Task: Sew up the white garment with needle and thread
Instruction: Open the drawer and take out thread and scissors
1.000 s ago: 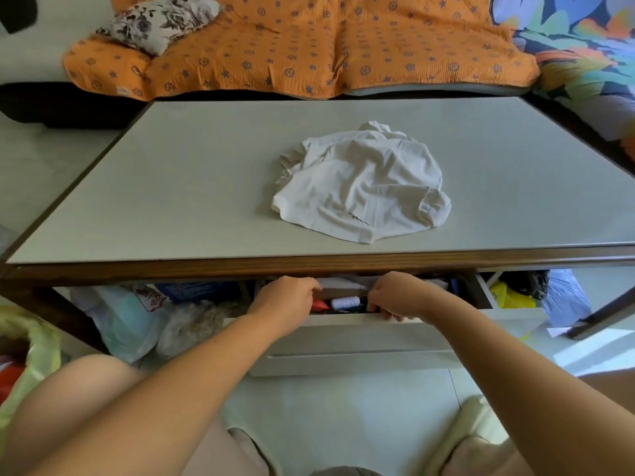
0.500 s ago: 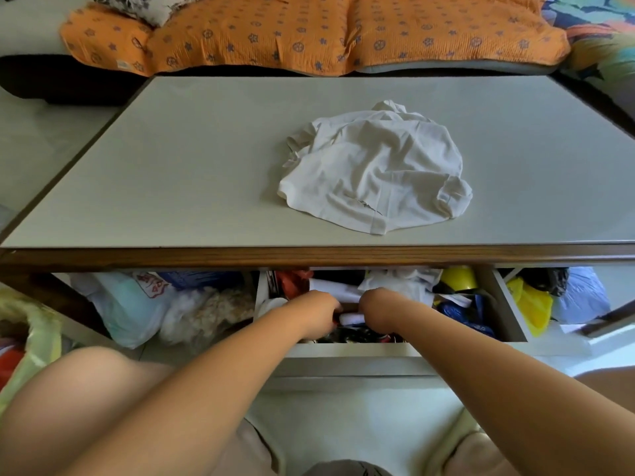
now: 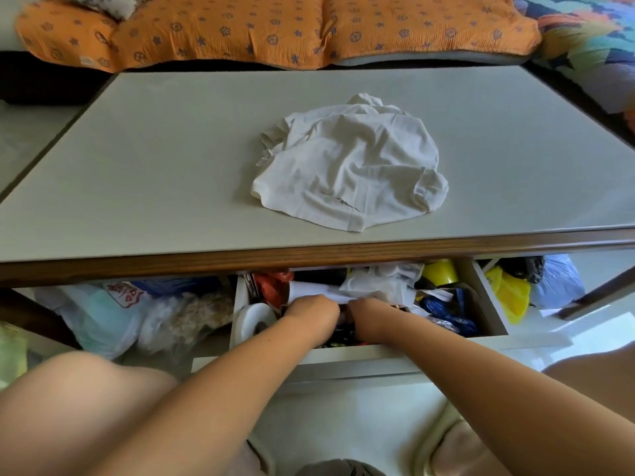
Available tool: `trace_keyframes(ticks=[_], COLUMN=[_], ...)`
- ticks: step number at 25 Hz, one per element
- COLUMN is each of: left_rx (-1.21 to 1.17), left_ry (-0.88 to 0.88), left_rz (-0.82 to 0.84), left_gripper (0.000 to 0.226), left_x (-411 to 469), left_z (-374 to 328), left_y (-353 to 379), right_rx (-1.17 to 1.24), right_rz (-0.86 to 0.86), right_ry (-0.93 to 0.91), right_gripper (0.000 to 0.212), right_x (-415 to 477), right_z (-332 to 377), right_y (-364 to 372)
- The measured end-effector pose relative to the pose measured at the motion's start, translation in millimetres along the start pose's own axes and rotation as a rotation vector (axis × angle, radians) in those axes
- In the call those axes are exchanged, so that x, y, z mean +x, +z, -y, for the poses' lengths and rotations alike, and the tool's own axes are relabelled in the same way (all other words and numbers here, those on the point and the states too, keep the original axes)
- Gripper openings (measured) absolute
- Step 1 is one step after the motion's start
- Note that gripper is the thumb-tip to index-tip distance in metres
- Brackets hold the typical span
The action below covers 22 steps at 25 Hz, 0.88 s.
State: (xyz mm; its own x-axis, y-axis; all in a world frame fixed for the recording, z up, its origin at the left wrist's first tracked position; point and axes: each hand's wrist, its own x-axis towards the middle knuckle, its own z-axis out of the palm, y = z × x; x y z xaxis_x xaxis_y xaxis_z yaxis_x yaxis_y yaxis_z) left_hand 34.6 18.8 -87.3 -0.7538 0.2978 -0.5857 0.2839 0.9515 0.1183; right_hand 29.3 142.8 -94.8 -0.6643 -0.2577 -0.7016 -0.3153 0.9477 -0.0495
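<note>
The white garment (image 3: 354, 166) lies crumpled in the middle of the grey table (image 3: 154, 173), with a small tear near its front hem. Below the table's wooden front edge a white drawer (image 3: 347, 355) stands pulled out, crammed with packets, paper and cloth. My left hand (image 3: 314, 312) and my right hand (image 3: 369, 312) reach down into its middle, side by side and almost touching. Their fingers are buried among the contents, so I cannot see what they hold. No needle or thread shows.
A roll of white tape (image 3: 254, 319) lies in the drawer's left end and a yellow object (image 3: 439, 273) at its back right. Plastic bags (image 3: 103, 314) sit under the table on both sides. An orange-covered sofa (image 3: 275, 29) runs behind the table. My knee (image 3: 79, 400) is at lower left.
The drawer has been pulled out further from under the table. Both hands moved from its front edge deeper into the contents, closer together.
</note>
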Motion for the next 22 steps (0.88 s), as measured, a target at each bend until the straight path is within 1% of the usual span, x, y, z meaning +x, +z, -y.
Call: trace_keyframes(ticks=[2,4,6,10,12,15,16,19,21,22], left_rx=[0.071,0.142,0.178,0.200,0.172,0.145,0.141,0.135,0.149,0.157], left_ry=[0.005,0.008,0.002,-0.007,0.001,0.031,0.031,0.014,0.027,0.039], left_rz=[-0.033,-0.035,-0.019,0.002,-0.017,-0.059,-0.075,-0.118,-0.112,-0.107], left_gripper=[0.024,0.025,0.027,0.031,0.033,0.031,0.029,0.027,0.029,0.029], left_x=[0,0,1,-2,-5,-10,-11,-10,-8,-7], left_z=[-7,-13,-18,-21,-20,-20,-20,-21,-21,-20], left_y=[-3,-5,-7,-11,-12,-8,-7,-4,-1,1], right_rx=[0.016,0.030,0.021,0.051,0.089,0.154,0.196,0.460,0.627,0.717], right_rz=[-0.020,-0.053,-0.046,-0.048,-0.055,-0.002,-0.007,-0.020,-0.018,-0.042], right_ry=[0.000,0.007,0.016,0.029,0.039,0.080,0.111,0.230,0.260,0.249], right_gripper=[0.036,0.033,0.030,0.032,0.033,0.036,0.035,0.028,0.016,0.011], right_x=[3,5,1,-10,-13,-14,-12,-8,-10,-11], right_z=[-1,-3,-3,-3,-3,-2,-3,-5,-3,-1], right_y=[6,9,9,5,4,0,0,-2,0,3])
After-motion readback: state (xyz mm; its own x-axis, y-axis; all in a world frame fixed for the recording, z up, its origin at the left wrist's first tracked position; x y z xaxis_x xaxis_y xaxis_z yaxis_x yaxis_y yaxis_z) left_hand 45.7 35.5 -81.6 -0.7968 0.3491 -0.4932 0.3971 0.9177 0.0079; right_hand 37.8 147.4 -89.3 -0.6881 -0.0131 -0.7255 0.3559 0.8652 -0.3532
